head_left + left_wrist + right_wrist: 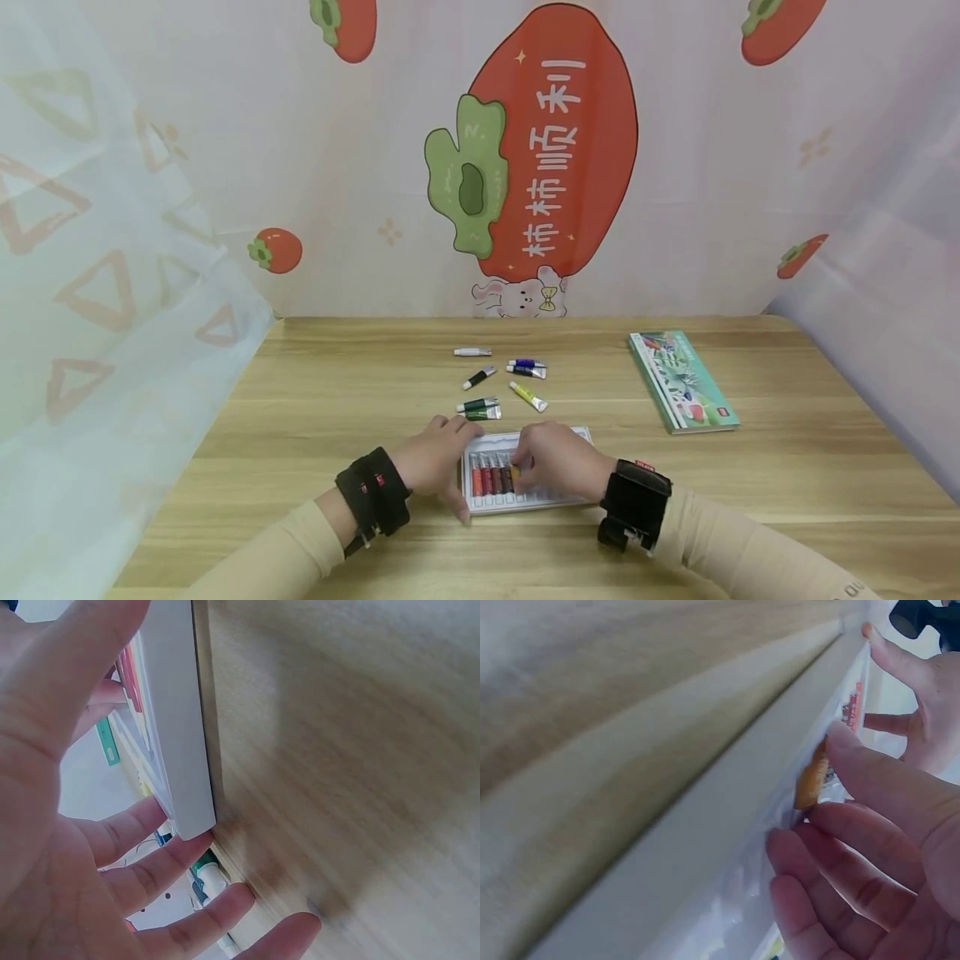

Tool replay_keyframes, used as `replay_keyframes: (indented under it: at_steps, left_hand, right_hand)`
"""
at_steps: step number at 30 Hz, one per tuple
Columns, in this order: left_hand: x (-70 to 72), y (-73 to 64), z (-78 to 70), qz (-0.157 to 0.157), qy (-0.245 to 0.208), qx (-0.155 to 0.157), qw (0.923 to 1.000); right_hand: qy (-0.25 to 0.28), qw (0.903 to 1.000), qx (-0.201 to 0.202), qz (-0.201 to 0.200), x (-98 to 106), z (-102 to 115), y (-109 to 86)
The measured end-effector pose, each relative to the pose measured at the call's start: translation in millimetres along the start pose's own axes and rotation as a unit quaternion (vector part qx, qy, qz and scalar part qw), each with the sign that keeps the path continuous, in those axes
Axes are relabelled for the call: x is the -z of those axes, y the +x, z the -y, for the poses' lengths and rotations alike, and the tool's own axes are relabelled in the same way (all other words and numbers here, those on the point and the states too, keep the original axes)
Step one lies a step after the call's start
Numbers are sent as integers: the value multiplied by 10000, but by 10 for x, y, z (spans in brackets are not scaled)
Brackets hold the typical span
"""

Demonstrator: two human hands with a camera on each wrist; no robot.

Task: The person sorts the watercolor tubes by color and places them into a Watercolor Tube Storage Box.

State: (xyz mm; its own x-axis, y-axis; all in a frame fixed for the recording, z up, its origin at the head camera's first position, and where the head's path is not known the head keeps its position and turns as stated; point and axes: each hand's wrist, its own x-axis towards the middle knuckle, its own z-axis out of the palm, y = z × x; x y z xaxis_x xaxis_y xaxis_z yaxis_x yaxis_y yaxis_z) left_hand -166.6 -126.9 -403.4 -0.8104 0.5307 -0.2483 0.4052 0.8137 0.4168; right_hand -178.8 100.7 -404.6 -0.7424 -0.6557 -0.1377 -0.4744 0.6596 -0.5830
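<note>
A white paint tray (528,507) lies on the table, with red to brown paint tubes (491,477) side by side in its left part. My left hand (437,460) spans the tray's left end, thumb at the near edge and fingers at the far corner; in the left wrist view the ring and little fingers extend past the corner. My right hand (558,458) is over the tray and pinches an ochre paint tube (811,780) between thumb and fingers, beside the brown ones. The right hand hides part of the tray's right side.
Beyond the tray lie loose paint tubes: green ones (478,408), a yellow one (528,396), a black one (478,378), blue-violet ones (527,368) and a white one (472,352). A green illustrated box (684,382) is at the right. A printed curtain (360,167) hangs behind the table.
</note>
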Motion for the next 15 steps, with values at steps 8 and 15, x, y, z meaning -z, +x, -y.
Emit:
replay_keyframes:
  at_steps: [8, 15]
  left_hand:
    - [-7, 14, 4, -31, -7, -50, 10000]
    - [-35, 6, 40, -60, 33, -49, 10000]
  right_hand:
    - [-627, 9974, 214, 291, 58, 84, 93]
    - [-1018, 9913, 329, 770, 127, 151, 186]
